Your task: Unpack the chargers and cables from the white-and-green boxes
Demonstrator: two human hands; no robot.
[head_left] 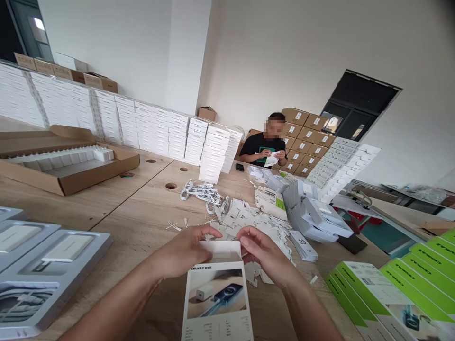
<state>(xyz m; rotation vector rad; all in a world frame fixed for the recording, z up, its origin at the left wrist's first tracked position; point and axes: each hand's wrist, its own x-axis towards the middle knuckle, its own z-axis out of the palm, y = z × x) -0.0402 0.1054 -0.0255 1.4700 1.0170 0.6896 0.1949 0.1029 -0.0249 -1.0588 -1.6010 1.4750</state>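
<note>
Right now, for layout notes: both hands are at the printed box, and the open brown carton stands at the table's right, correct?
Wrong side: the head view shows the open brown carton on the left of the table. The left hand and right hand are at the printed box.

White box [215,324] bottom centre, blue-and-black printed phone [227,294] across it; vivid green-and-white cartons [398,279] lower right, plain brown tray [101,175] left!

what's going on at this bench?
Someone has a printed box between their left hand and right hand, both at its upper end, where a white flap shows. Scraps lie beyond. Across the table, a co-worker handles a white piece. Filled trays sit left; green-and-white boxes, right.
</note>
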